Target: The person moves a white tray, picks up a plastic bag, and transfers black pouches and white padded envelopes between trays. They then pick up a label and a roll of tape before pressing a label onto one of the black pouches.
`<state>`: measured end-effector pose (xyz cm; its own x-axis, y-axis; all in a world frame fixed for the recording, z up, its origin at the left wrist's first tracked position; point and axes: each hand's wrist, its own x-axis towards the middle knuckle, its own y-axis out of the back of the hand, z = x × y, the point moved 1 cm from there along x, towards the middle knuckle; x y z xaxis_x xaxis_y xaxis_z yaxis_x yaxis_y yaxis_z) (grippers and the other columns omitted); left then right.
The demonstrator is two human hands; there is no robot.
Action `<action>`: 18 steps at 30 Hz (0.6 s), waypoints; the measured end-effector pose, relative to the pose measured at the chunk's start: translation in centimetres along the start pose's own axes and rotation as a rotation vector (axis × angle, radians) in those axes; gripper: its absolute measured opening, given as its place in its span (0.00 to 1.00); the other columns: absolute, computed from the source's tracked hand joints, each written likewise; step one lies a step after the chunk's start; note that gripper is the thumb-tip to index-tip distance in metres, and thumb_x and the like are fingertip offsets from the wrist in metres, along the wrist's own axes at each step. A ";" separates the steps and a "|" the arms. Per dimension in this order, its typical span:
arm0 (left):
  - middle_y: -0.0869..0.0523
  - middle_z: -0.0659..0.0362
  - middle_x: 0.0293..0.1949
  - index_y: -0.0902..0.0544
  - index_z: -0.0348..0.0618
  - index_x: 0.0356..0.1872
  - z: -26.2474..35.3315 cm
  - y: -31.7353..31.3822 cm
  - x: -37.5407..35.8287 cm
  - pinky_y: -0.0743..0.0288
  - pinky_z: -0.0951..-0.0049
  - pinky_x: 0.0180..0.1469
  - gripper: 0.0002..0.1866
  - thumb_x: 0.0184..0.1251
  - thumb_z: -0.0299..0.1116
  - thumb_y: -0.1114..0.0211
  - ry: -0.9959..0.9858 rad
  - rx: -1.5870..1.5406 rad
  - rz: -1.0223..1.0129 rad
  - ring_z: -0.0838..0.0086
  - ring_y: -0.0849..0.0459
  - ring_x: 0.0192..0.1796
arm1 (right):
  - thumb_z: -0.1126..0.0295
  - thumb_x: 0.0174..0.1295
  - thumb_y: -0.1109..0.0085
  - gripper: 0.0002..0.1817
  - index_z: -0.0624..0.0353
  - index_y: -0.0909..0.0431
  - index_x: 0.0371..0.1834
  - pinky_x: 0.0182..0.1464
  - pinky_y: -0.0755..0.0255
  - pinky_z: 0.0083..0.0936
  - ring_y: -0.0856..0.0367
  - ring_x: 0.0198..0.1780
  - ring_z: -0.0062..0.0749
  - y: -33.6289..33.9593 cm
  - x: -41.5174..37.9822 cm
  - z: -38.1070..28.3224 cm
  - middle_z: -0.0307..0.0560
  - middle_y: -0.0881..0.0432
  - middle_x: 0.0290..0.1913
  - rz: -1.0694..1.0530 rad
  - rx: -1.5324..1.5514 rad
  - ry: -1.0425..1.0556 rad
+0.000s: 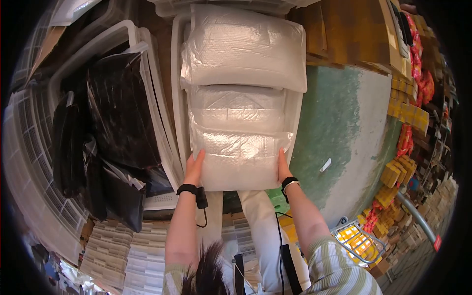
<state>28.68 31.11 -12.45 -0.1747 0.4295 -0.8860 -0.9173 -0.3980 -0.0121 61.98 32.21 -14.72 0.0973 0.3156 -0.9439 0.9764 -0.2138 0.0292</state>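
Observation:
My left hand [194, 167] holds the left side of a shiny white padded package [238, 169], thumb lying on top. At its opposite side my right hand [283, 166] grips the same package, its other fingers hidden behind the edge. Beyond it lie a second white padded package [236, 105] and a larger, puffy one [246, 49], overlapping in a row. All three rest on or in a white plastic crate [293, 115], whose rim shows along both sides. Black bands circle both wrists.
On the left, a white crate [156, 93] holds several black plastic packages [120, 103]. Brown cardboard boxes [351, 32] stand at the back right. A green and grey floor [339, 128] lies to the right, with a metal-wire basket [359, 241] nearer me.

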 end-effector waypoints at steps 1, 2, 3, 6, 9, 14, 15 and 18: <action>0.19 0.51 0.51 0.27 0.30 0.57 0.5 -0.3 -0.1 0.32 0.73 0.55 0.33 0.64 0.52 0.40 0.029 0.001 0.004 0.70 0.22 0.52 | 0.31 0.62 0.63 0.47 0.61 0.48 0.72 0.69 0.47 0.28 0.38 0.67 0.37 -0.1 -0.1 -0.7 0.47 0.38 0.68 -0.100 0.024 -0.051; 0.19 0.52 0.50 0.26 0.30 0.56 1.0 -0.6 -0.5 0.31 0.73 0.54 0.32 0.64 0.51 0.39 0.058 -0.002 0.011 0.70 0.22 0.51 | 0.32 0.62 0.63 0.47 0.60 0.47 0.72 0.68 0.46 0.28 0.38 0.67 0.37 -0.4 -0.8 -0.9 0.47 0.38 0.68 -0.084 0.051 -0.063; 0.17 0.54 0.47 0.23 0.31 0.53 1.7 -1.0 -1.2 0.30 0.73 0.53 0.29 0.64 0.50 0.38 0.066 0.071 0.087 0.71 0.20 0.48 | 0.32 0.62 0.62 0.47 0.60 0.47 0.71 0.68 0.46 0.28 0.37 0.66 0.37 -1.0 -1.5 -1.1 0.46 0.37 0.68 -0.072 0.074 -0.075; 0.16 0.55 0.45 0.21 0.31 0.50 0.1 -1.5 -1.8 0.30 0.73 0.51 0.26 0.64 0.47 0.38 -0.137 0.037 0.144 0.72 0.20 0.46 | 0.33 0.62 0.59 0.43 0.58 0.38 0.68 0.64 0.38 0.29 0.30 0.61 0.35 -4.2 -4.7 -3.2 0.46 0.30 0.63 -0.028 0.159 -0.014; 0.16 0.57 0.43 0.20 0.31 0.47 2.1 -0.6 -6.6 0.30 0.73 0.50 0.24 0.65 0.46 0.39 -0.099 -0.052 0.138 0.74 0.20 0.45 | 0.36 0.64 0.60 0.38 0.55 0.35 0.65 0.61 0.35 0.29 0.28 0.58 0.34 -3.3 -7.5 -3.9 0.44 0.27 0.59 -0.065 0.099 0.010; 0.17 0.60 0.42 0.20 0.33 0.47 1.8 2.6 -13.8 0.29 0.72 0.47 0.20 0.68 0.44 0.43 -0.128 -0.510 0.248 0.76 0.21 0.45 | 0.45 0.70 0.63 0.33 0.66 0.31 0.60 0.59 0.35 0.24 0.26 0.55 0.29 -9.7 -15.5 -11.3 0.45 0.24 0.56 -0.014 -0.296 0.218; 0.19 0.58 0.47 0.24 0.33 0.52 1.3 4.0 -15.0 0.29 0.72 0.50 0.25 0.70 0.48 0.48 -0.077 -0.473 0.221 0.74 0.22 0.48 | 0.45 0.70 0.62 0.33 0.68 0.30 0.57 0.58 0.34 0.25 0.25 0.53 0.30 -12.2 -17.5 -13.3 0.47 0.23 0.54 -0.029 -0.444 0.282; 0.23 0.55 0.54 0.31 0.34 0.60 4.0 6.0 -18.1 0.30 0.69 0.55 0.31 0.72 0.54 0.55 -0.194 -0.875 0.337 0.71 0.24 0.54 | 0.47 0.70 0.59 0.32 0.72 0.27 0.53 0.54 0.32 0.28 0.23 0.49 0.34 -21.1 -20.3 -17.9 0.51 0.19 0.47 -0.132 -0.791 0.538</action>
<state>24.88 24.19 5.42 -0.5094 0.2771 -0.8147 -0.2294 -0.9562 -0.1818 42.81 46.86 9.66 -0.1394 0.7162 -0.6838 0.8142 0.4759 0.3325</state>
